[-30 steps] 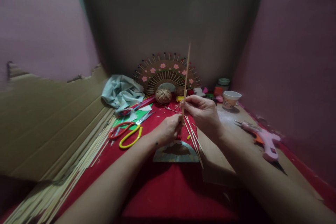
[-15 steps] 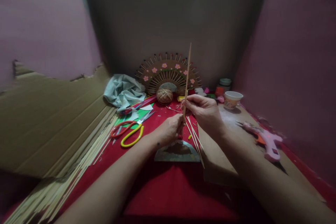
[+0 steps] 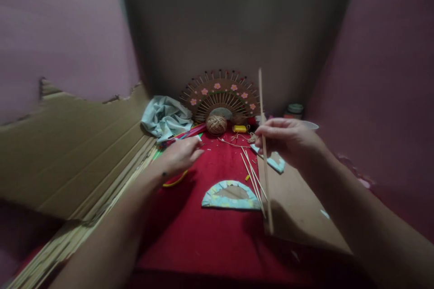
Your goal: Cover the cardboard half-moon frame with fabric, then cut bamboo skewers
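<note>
Right of the blue half-round piece (image 3: 228, 204), the right hand (image 3: 288, 137) pinched a stick (image 3: 266, 167), long axis near upright, top leaning slightly left; whether the left hand (image 3: 183, 153), leftward, gripped anything I couldn't tell.

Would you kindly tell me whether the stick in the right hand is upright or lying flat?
Roughly upright, slightly tilted: the wooden stick shows above and below the right hand as a near-vertical line.

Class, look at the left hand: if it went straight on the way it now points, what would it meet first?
Most likely the ball of twine, which lies ahead of the left hand in the picture. Depth is unclear, so the hand might pass above it.
</note>
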`<state>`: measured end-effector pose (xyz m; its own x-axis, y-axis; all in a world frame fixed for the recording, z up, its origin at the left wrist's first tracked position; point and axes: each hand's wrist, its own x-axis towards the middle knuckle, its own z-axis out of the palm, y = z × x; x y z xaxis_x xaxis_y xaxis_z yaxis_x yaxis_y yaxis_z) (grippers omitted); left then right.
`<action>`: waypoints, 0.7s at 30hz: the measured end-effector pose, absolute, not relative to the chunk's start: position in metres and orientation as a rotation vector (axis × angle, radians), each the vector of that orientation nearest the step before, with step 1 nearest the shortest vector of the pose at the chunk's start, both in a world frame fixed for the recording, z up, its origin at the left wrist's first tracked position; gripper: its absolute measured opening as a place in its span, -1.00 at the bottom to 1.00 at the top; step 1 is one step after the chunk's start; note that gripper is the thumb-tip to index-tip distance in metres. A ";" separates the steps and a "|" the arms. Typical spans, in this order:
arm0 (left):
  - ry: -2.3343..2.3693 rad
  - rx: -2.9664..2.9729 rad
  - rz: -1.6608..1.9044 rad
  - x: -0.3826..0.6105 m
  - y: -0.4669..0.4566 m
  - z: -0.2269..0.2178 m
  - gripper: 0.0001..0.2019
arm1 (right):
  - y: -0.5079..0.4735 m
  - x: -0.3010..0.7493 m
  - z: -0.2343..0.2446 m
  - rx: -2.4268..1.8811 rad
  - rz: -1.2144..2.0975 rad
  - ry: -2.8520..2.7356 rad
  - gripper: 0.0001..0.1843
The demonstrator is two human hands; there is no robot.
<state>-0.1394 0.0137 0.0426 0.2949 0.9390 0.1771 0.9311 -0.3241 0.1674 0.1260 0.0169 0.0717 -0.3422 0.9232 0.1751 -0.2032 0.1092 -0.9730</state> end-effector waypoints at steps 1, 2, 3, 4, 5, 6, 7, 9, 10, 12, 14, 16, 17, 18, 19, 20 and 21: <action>1.997 2.433 0.170 -0.153 0.014 0.040 -0.77 | 0.020 0.129 0.065 -0.798 1.558 -1.375 -0.85; 2.111 2.353 -0.020 -0.165 0.015 0.035 -0.73 | 0.022 0.132 0.056 -0.819 1.669 -1.358 -0.84; 2.152 2.295 -0.147 -0.174 0.014 0.029 -0.70 | 0.024 0.133 0.048 -0.839 1.754 -1.346 -0.84; 2.152 2.254 -0.224 -0.181 0.014 0.022 -0.69 | 0.025 0.133 0.039 -0.865 1.824 -1.346 -0.84; 2.140 2.236 -0.251 -0.186 0.012 0.017 -0.69 | 0.026 0.132 0.031 -0.891 1.880 -1.350 -0.84; 2.132 2.223 -0.244 -0.189 0.011 0.012 -0.70 | 0.026 0.131 0.023 -0.913 1.915 -1.355 -0.84; 2.138 2.209 -0.223 -0.190 0.011 0.009 -0.71 | 0.026 0.129 0.017 -0.929 1.937 -1.361 -0.84; 2.193 2.142 -0.147 -0.192 0.009 0.008 -0.69 | 0.025 0.127 0.008 -0.941 1.953 -1.371 -0.82; 2.205 2.117 -0.094 -0.193 0.009 0.009 -0.66 | 0.025 0.127 0.005 -0.937 1.955 -1.371 -0.81; 2.186 2.144 -0.004 -0.196 0.010 0.012 -0.62 | 0.025 0.128 0.002 -0.933 1.970 -1.368 -0.79; 2.164 2.203 -0.006 -0.200 0.011 0.012 -0.62 | 0.027 0.130 0.000 -0.930 1.986 -1.356 -0.79; 2.183 2.198 -0.087 -0.202 0.012 0.009 -0.65 | 0.028 0.131 -0.001 -0.931 1.995 -1.339 -0.79; 2.198 2.161 -0.113 -0.202 0.013 0.006 -0.66 | 0.029 0.132 -0.002 -0.923 1.995 -1.330 -0.79; 2.209 2.121 -0.117 -0.203 0.013 0.003 -0.65 | 0.029 0.132 -0.004 -0.911 1.990 -1.322 -0.79; 2.214 2.080 -0.099 -0.204 0.013 0.001 -0.64 | 0.029 0.131 -0.005 -0.901 1.988 -1.315 -0.80; 2.222 2.030 -0.054 -0.205 0.012 0.000 -0.61 | 0.028 0.131 -0.007 -0.892 1.986 -1.310 -0.79; 2.234 1.972 0.001 -0.206 0.011 0.000 -0.58 | 0.028 0.131 -0.009 -0.880 1.984 -1.310 -0.79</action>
